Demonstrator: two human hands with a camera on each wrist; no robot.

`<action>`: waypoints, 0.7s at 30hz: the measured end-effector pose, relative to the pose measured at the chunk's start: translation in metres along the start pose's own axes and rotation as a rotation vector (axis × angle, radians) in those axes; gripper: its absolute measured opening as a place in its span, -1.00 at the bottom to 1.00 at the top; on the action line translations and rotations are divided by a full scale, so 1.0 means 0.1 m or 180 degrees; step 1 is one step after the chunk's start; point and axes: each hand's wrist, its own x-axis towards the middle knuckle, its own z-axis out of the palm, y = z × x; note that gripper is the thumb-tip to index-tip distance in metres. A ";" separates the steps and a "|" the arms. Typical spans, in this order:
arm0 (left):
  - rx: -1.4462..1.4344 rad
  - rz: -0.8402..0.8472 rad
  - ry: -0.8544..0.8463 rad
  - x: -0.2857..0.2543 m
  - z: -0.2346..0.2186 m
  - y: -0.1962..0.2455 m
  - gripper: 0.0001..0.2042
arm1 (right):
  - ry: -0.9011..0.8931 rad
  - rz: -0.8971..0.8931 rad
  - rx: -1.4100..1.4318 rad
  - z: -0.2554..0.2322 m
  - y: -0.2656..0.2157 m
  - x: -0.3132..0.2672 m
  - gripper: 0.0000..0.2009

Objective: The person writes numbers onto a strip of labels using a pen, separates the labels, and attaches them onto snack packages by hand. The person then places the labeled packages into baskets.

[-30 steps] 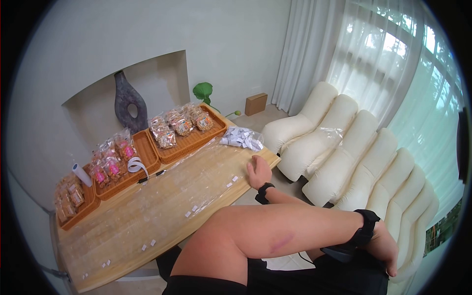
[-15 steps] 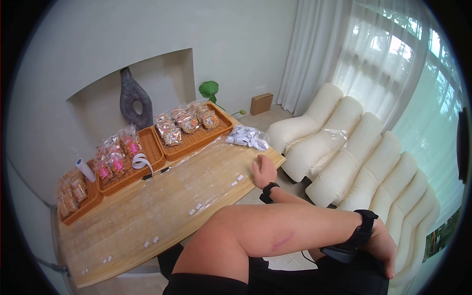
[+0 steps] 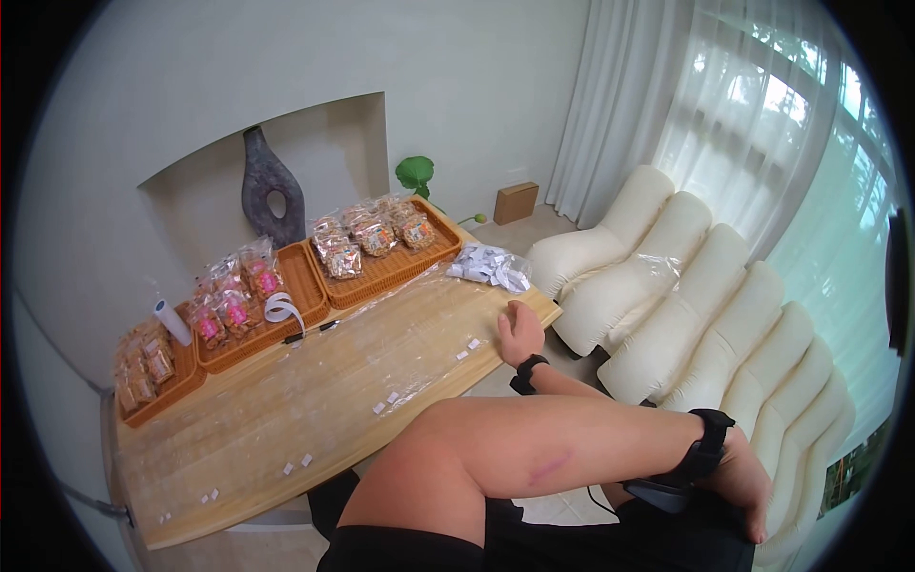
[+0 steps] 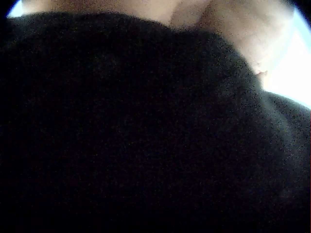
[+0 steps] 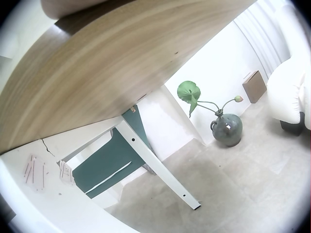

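Observation:
My right hand (image 3: 522, 334) rests at the near right edge of the wooden table (image 3: 419, 343), fingers loosely bent and holding nothing. In the right wrist view, part of that hand shows blurred over the tabletop's edge, with the underside of the table (image 5: 112, 68) below it. A clear bag of white slips (image 3: 491, 267) lies just beyond this hand. My left forearm crosses the bottom of the head view. The left hand (image 3: 745, 477) hangs relaxed at the black clothing (image 3: 620, 539); its fingertips are partly hidden. Dark fabric (image 4: 136, 126) fills most of the left wrist view.
Wicker baskets (image 3: 396, 276) with bagged snacks (image 3: 376, 234) line the table's back side. A white strip roll (image 3: 281, 307), a black pen (image 3: 310, 334) and small white slips (image 3: 386, 403) lie nearby. Cream seats (image 3: 658, 324) stand at right; a potted plant (image 5: 227, 130) sits on the floor.
The head view has shifted slightly, so the table, baskets and seats appear a little further right. Both hands keep their poses; nothing has been picked up or put down.

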 end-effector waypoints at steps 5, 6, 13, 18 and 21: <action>0.0306 0.0118 0.0171 -0.02 0.06 0.08 -0.44 | 0.0006 -0.0028 0.0000 -0.02 -0.03 0.00 -0.59; 0.0404 -0.0006 0.0295 -0.03 0.07 0.10 -0.44 | 0.0003 -0.0024 -0.0003 -0.02 -0.03 0.00 -0.59; 0.0299 0.0136 0.0118 0.08 0.01 0.04 -0.44 | -0.0014 -0.0037 -0.0034 -0.02 -0.01 0.00 -0.60; 0.0381 0.0194 0.0385 -0.02 0.06 0.04 -0.47 | -0.0051 0.0002 0.0049 0.00 0.01 0.01 -0.57; 0.0325 0.0057 0.0387 0.01 0.05 0.05 -0.48 | -0.0057 -0.0006 0.0039 -0.02 -0.03 0.01 -0.57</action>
